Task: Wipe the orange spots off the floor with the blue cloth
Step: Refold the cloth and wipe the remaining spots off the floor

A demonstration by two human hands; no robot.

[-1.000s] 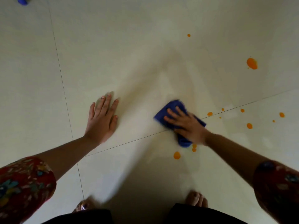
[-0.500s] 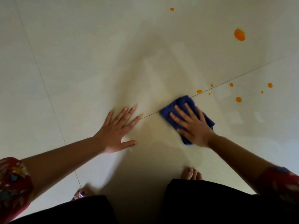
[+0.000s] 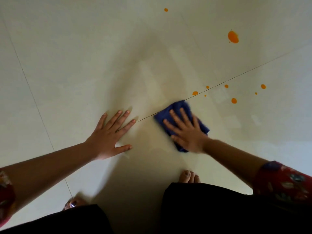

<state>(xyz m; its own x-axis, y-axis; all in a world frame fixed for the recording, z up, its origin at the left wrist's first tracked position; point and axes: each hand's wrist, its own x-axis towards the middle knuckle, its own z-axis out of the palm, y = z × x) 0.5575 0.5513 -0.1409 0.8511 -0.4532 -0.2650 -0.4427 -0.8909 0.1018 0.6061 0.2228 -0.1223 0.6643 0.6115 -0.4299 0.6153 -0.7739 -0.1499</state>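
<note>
Floor [image 3: 76, 56]: pale cream glossy tiles with thin dark joints; one grout line [image 3: 236, 76] runs diagonally from the upper right down toward the middle and passes under the cloth

Blue cloth [image 3: 175, 108]: folded, lying flat on the floor right of centre, across that grout line; its edges look slightly blurred

Right hand [image 3: 187, 132]: laid palm down on the blue cloth, fingers straight and spread, pressing it onto the tile; nothing is gripped

Left hand [image 3: 108, 137]: flat on bare floor just left of the cloth and apart from it, fingers spread, thumb out to the side; it holds nothing

Orange spots: large spot [image 3: 233, 37] well beyond the cloth at upper right; small spot [image 3: 166, 9] near the top edge; cluster of small spots [image 3: 234, 100] to the right of the cloth along the grout line; nearest spot [image 3: 195, 93] just past the cloth's far corner, not touching it

Clothing: red floral right sleeve [image 3: 283, 183] and left sleeve [image 3: 5, 191] at the frame edges; dark trousers [image 3: 219, 208] along the bottom

Feet: bare toes of right foot [image 3: 189, 176] on the near side of the cloth; toes of left foot [image 3: 72, 203] at lower left, one nail painted
</note>
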